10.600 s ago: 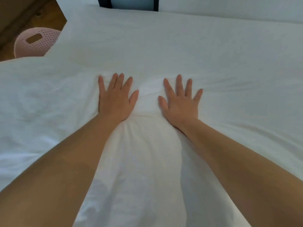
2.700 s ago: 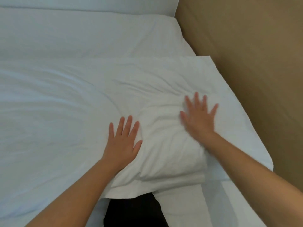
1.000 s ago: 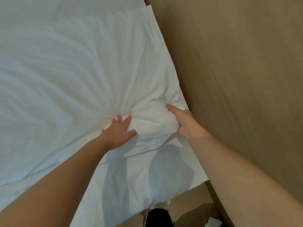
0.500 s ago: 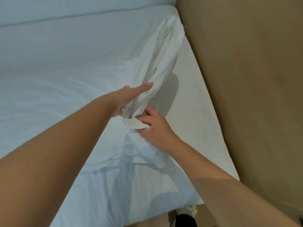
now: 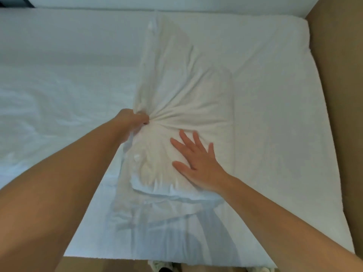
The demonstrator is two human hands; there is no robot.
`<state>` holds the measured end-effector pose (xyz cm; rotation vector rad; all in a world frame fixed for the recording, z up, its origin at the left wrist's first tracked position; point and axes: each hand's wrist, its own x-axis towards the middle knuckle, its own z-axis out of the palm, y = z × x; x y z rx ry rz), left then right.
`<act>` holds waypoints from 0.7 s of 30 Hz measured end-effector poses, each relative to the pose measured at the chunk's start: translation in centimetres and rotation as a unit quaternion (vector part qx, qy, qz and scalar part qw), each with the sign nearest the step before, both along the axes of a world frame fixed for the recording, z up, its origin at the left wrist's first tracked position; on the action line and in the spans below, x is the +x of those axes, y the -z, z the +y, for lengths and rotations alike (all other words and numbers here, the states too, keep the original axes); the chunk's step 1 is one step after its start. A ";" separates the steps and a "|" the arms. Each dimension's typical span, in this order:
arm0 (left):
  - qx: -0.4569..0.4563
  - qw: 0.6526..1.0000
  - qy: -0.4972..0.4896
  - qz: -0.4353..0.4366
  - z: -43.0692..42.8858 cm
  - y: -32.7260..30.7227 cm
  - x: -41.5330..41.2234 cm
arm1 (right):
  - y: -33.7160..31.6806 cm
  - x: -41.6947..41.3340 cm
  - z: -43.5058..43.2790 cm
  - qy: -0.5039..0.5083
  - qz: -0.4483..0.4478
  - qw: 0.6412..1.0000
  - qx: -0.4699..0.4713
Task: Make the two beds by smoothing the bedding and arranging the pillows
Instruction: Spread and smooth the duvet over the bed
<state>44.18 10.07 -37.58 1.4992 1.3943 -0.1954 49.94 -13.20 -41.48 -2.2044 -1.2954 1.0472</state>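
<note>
A white duvet (image 5: 186,91) lies folded back over itself in a thick band across the middle of the bed, with creases fanning out from one bunched spot. My left hand (image 5: 133,119) grips that bunch of fabric at the fold's left edge. Flat on the folded duvet, with fingers spread, rests my right hand (image 5: 198,163). To the right of the fold the bare white mattress sheet (image 5: 284,114) is uncovered. No pillow is in view.
A tan headboard or wall panel (image 5: 341,95) runs along the right side of the bed. The rest of the duvet (image 5: 49,95) spreads wrinkled to the left. The bed's near edge and a strip of wooden floor (image 5: 121,266) show at the bottom.
The duvet edge that both hands held up half a second ago now lies folded down on the bed. My right hand has let go and lies flat; my left still grips fabric.
</note>
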 end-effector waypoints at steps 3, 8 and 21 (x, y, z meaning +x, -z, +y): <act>0.100 0.994 -0.039 0.013 5.4 1.3 -3.8 | 2.8 -1.4 3.5 0.001 -0.096 0.994 -0.046; 0.033 0.995 -0.013 0.098 8.7 7.4 -10.7 | 7.6 -4.2 6.6 0.008 -0.153 0.974 -0.165; -0.046 0.996 -0.029 0.065 6.2 9.5 -15.0 | 5.4 -3.0 7.4 0.034 -0.090 0.971 -0.218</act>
